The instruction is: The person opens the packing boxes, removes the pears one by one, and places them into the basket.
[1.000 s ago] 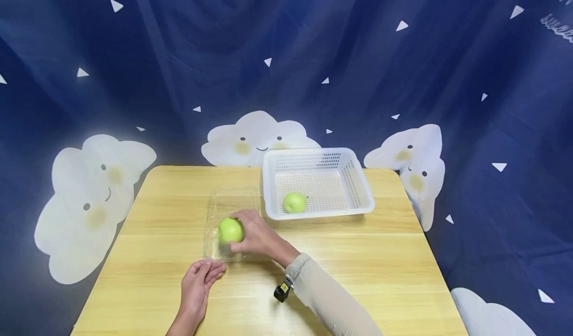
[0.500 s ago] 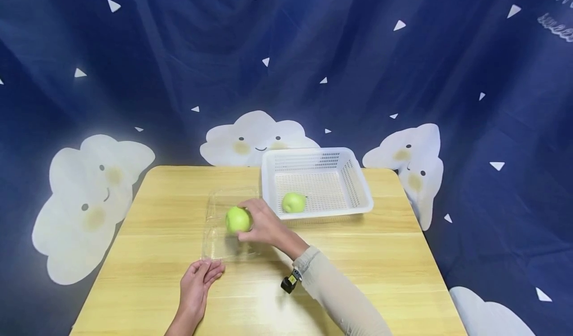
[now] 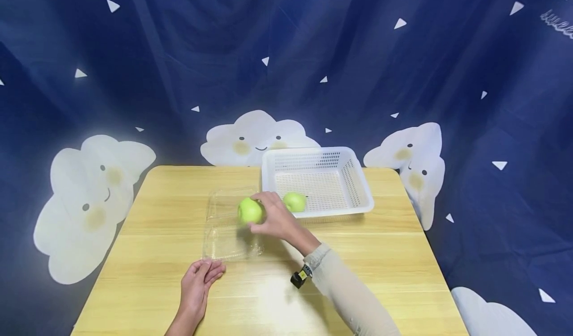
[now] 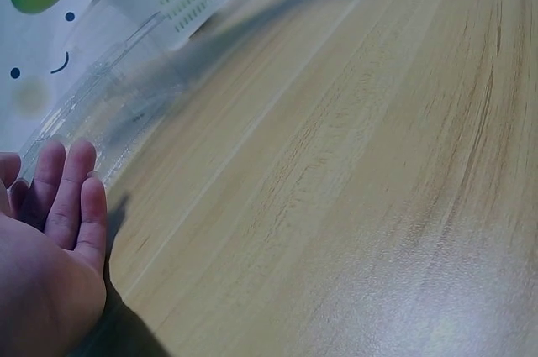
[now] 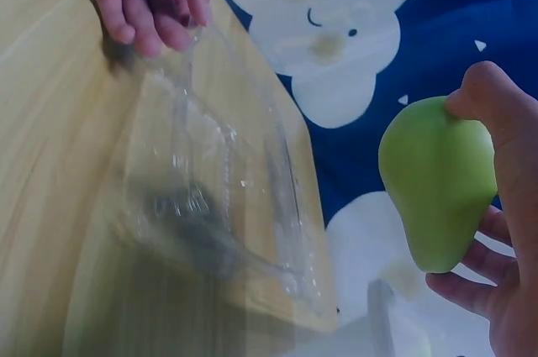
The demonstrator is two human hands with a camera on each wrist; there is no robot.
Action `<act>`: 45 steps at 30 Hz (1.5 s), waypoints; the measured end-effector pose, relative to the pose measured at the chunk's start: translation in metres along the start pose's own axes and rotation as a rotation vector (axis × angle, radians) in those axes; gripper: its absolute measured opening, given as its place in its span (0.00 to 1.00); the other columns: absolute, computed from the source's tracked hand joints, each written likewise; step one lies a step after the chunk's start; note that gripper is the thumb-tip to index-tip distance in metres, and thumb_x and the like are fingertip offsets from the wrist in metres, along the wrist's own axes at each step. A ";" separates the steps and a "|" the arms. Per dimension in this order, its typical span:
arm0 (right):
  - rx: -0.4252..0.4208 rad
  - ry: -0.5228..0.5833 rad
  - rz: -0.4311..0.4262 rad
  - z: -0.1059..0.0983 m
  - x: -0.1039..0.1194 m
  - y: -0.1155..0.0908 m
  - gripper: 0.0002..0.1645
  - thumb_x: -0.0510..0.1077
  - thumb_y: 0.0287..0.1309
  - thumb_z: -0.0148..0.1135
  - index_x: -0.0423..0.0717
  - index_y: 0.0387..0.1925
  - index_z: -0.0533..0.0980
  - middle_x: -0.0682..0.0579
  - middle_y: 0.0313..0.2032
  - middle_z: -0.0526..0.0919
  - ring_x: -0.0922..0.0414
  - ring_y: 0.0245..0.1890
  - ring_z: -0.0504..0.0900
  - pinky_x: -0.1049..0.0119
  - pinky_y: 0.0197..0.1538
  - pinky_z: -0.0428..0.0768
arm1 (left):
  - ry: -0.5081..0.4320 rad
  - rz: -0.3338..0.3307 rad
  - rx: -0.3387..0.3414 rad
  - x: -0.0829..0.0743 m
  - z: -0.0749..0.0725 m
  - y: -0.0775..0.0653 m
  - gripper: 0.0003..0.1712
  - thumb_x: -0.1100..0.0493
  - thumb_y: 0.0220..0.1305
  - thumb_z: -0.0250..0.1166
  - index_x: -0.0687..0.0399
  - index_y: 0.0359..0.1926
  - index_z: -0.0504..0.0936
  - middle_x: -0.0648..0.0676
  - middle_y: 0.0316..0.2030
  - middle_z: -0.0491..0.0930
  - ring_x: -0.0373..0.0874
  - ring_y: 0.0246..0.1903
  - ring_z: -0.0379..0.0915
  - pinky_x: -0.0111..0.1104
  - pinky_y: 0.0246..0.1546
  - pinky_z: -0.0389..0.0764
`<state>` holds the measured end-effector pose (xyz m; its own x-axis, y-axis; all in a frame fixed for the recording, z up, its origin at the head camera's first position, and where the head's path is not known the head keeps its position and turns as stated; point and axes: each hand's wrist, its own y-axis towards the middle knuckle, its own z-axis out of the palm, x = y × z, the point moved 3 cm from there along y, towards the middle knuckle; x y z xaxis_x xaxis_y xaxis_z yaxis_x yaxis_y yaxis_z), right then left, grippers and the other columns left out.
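Note:
My right hand (image 3: 279, 221) grips a smooth green pear (image 5: 437, 181) between thumb and fingers, holding it up over the right side of a clear plastic clamshell box (image 3: 215, 236). The pear looks round from the head view but tapers in the right wrist view. With its thumb and forefinger, my left hand (image 3: 197, 281) pinches the box's near left corner, its other fingers extended. The box lies spread on the table, with no fruit visible in it. Another green pear (image 3: 294, 202) sits inside the white basket (image 3: 367, 196), at the near left corner.
The perforated basket stands at the back of the wooden table (image 3: 147, 246), just right of the box. Behind the table hangs a dark blue curtain (image 3: 286, 67) printed with clouds. A small black device (image 3: 299, 277) is strapped to the right wrist.
My right hand has carried the pear away from me and to the right, from over the box's near half toward the basket. The left hand stays at the box's corner.

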<state>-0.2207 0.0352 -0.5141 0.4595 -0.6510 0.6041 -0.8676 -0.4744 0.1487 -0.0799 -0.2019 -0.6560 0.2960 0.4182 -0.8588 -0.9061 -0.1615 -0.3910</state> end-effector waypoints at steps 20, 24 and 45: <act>-0.102 0.055 0.099 -0.029 -0.039 -0.010 0.44 0.54 0.46 0.79 0.48 0.65 0.73 0.48 0.64 0.78 0.50 0.63 0.76 0.49 0.62 0.85 | 0.006 0.001 -0.019 0.000 -0.002 0.001 0.14 0.54 0.80 0.57 0.62 0.53 0.69 0.51 0.41 0.91 0.43 0.42 0.91 0.32 0.48 0.91; -0.114 0.055 0.115 -0.033 -0.046 -0.013 0.44 0.54 0.46 0.78 0.49 0.65 0.73 0.47 0.64 0.78 0.49 0.64 0.75 0.46 0.63 0.84 | 0.012 -0.012 -0.019 0.000 -0.002 0.001 0.16 0.54 0.81 0.56 0.63 0.54 0.69 0.51 0.42 0.90 0.42 0.42 0.90 0.32 0.49 0.91; -0.197 -0.028 0.180 -0.054 -0.097 -0.026 0.43 0.52 0.48 0.79 0.44 0.64 0.73 0.43 0.61 0.80 0.45 0.63 0.76 0.44 0.67 0.82 | 0.004 0.001 -0.023 0.000 -0.001 -0.001 0.16 0.53 0.80 0.58 0.63 0.53 0.69 0.49 0.41 0.90 0.42 0.42 0.90 0.33 0.50 0.91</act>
<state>-0.2534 0.1428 -0.5340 0.2969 -0.7323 0.6129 -0.9549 -0.2265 0.1919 -0.0792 -0.2025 -0.6556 0.2961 0.4146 -0.8605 -0.8994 -0.1822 -0.3973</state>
